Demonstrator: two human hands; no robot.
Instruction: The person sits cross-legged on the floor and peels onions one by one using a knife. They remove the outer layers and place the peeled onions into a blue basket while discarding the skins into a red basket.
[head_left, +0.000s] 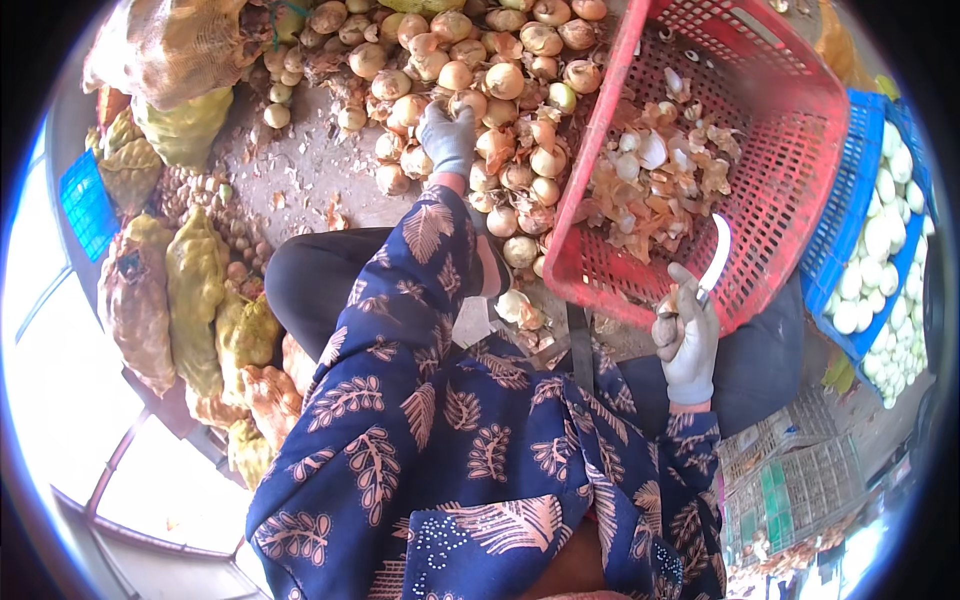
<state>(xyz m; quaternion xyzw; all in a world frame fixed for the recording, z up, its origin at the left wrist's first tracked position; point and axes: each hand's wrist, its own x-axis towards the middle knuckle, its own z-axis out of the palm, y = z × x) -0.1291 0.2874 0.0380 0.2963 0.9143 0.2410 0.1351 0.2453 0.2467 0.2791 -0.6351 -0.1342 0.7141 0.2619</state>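
My left hand (448, 139), in a pale work glove, reaches into the pile of unpeeled onions (504, 81) on the floor. Its fingertips touch an onion; whether they grip it is hidden by the hand's back. My right hand (686, 341), gloved too, is closed around the handle of a knife with a curved blade (720, 255), just over the near rim of a red plastic crate (592, 169). The blade points away from me. Onion skins (652, 176) lie heaped inside the crate, which is tipped towards me.
Full mesh sacks (199, 300) stand at the left, with small onions (232, 217) beside them. At the right, blue crates (832, 262) hold peeled onions (877, 232). A wire-mesh crate (795, 487) lies at the lower right. My folded legs (322, 277) border the pile and the red crate.
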